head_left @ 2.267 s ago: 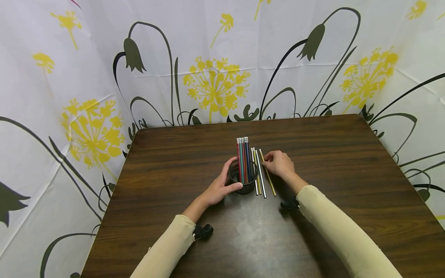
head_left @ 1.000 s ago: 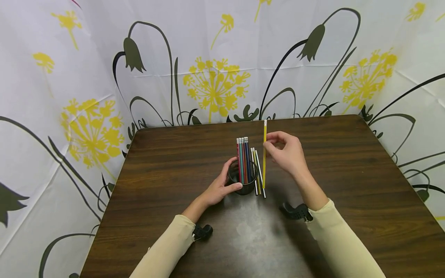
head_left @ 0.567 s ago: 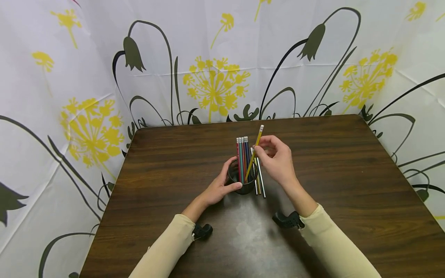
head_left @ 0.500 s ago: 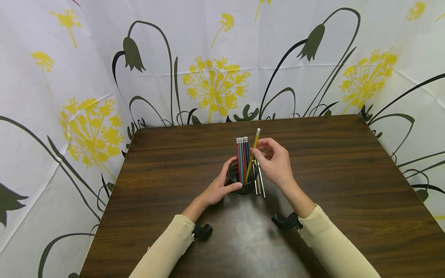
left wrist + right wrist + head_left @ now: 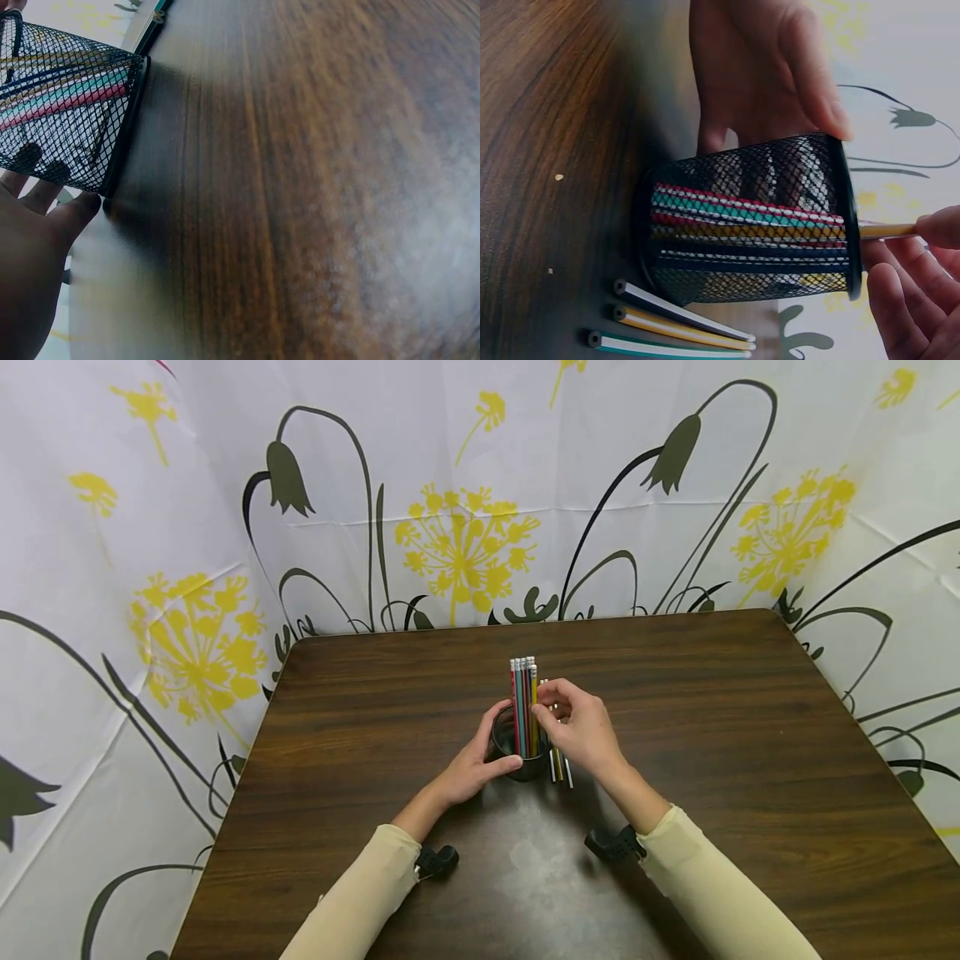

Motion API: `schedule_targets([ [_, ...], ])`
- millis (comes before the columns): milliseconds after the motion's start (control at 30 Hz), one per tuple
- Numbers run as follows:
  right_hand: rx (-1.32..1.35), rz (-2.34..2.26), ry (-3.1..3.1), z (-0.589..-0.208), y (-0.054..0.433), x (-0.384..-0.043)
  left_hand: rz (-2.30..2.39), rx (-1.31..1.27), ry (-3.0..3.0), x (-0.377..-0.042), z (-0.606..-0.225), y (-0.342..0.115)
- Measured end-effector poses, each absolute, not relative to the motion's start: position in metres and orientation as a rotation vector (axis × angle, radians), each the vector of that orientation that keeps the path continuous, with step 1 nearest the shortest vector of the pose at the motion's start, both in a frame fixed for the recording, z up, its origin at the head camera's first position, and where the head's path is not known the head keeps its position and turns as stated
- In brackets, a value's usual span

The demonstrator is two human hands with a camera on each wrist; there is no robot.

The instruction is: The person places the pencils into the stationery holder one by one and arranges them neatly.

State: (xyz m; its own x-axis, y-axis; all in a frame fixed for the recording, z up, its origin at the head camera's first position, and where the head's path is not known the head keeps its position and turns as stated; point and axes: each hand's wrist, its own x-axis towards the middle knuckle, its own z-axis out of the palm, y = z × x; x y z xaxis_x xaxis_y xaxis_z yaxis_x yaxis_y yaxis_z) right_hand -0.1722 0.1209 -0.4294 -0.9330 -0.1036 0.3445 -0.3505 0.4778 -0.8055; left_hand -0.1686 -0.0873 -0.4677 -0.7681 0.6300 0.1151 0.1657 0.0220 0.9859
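A black mesh pencil cup (image 5: pixel 531 770) stands upright on the table, and my left hand (image 5: pixel 474 768) holds it from the left, fingers and thumb wrapped around its side. Several coloured pencils (image 5: pixel 518 702), eraser ends up, stand in the cup. My right hand (image 5: pixel 583 731) pinches a yellow pencil (image 5: pixel 889 231) between thumb and fingers just above the rim; its lower part is inside the cup with the others. To the right of the cup lie 3 more pencils (image 5: pixel 682 330) on the table, partly hidden behind my right hand in the head view.
The brown wooden table (image 5: pixel 375 693) extends around the cup on all sides. Behind it hangs a white curtain (image 5: pixel 420 435) printed with yellow and dark green flowers. Each wrist carries a black camera mount (image 5: pixel 437 862).
My right hand picked up the yellow pencil from the table, raised it upright, carried it left over the cup and lowered it in among the others. The left hand and cup have stayed put.
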Motion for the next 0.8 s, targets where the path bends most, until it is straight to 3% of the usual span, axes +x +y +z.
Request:
schedule_targets([
  [800,0.225,1.186,-2.462,-0.436,0.105,-0.174,1.785,0.799,1.966,-0.168,-0.466,-0.087],
])
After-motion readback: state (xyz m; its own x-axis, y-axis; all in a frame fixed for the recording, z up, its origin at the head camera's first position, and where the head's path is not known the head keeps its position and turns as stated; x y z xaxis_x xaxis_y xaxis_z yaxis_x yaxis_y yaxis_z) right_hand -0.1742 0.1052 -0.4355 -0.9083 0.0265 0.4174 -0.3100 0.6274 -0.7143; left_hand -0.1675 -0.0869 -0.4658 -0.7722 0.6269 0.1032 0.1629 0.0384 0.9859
